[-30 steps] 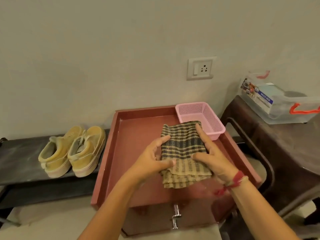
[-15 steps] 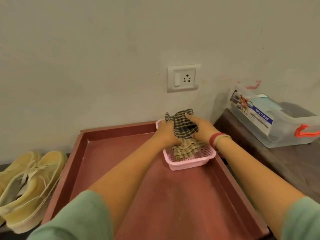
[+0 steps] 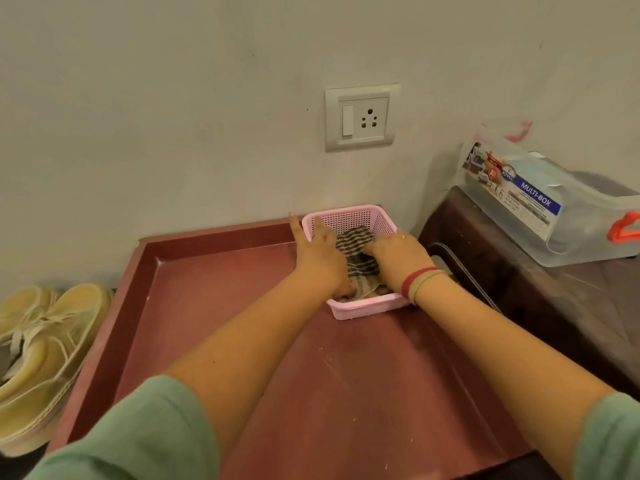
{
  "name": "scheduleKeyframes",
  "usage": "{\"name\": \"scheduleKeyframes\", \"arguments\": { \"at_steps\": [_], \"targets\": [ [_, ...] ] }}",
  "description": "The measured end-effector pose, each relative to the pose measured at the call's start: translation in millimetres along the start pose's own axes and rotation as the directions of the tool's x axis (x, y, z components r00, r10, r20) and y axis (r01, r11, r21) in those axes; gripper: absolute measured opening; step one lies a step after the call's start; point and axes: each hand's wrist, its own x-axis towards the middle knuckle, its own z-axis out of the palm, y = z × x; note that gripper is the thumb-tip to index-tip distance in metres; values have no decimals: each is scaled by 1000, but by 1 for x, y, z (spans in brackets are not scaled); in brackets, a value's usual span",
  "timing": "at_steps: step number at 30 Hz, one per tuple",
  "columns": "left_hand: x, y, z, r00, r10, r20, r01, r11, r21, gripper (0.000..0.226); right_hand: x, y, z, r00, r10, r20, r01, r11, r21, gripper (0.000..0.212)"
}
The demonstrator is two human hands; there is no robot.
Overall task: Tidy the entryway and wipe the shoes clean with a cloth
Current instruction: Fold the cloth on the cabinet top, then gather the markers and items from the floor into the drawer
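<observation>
Checked cloth [image 3: 356,249] folded, lying inside the pink basket [image 3: 349,212], just right of frame centre, at the far right corner of the red tray [image 3: 207,306] against the wall. Left hand [image 3: 320,259] flat on the cloth's left side, fingers straight, one finger running along outside the basket's left rim; thumb tucked low by the near edge, no clear pinch. Right hand [image 3: 398,256] lies palm-down on the cloth's right side, fingers stretched toward centre, pressing, not gripping as far as visible. Step looks like stowing the cloth, the tidy-up end of the task. Next move probably just needs both hands lifted straight off so the folds don't spring up or drag the light basket. Yellow shoes [image 3: 45,358] paired at lower left, beside the tray. Wall socket [image 3: 362,117] above the basket; clear plastic box [image 3: 554,209] on the dark table [image 3: 519,289] at right.
</observation>
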Motion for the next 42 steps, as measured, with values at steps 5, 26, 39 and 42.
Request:
{"name": "scheduleKeyframes", "arguments": {
  "at_steps": [5, 26, 39, 42],
  "targets": [
    [4, 0, -1, 983, 4, 184, -9, 1000, 23, 80, 5, -1, -4, 935, -3, 354, 34, 996, -82, 39],
    [-245, -40, 10, 809, -474, -349, -280, 210, -937, 29, -160, -72, -97, 977, 165, -133, 5, 610, 792, 18],
    [-403, -76, 108, 715, -699, -6, -35, -27, -999, 7, -242, -173, -75, 984, 170, -49, 11, 217, 976, 33],
    [-390, -89, 135, 673, -737, 71, 26, -72, -997, 6, -216, -187, -57, 989, 148, -27, 5, 148, 989, 27]
  ]
}}
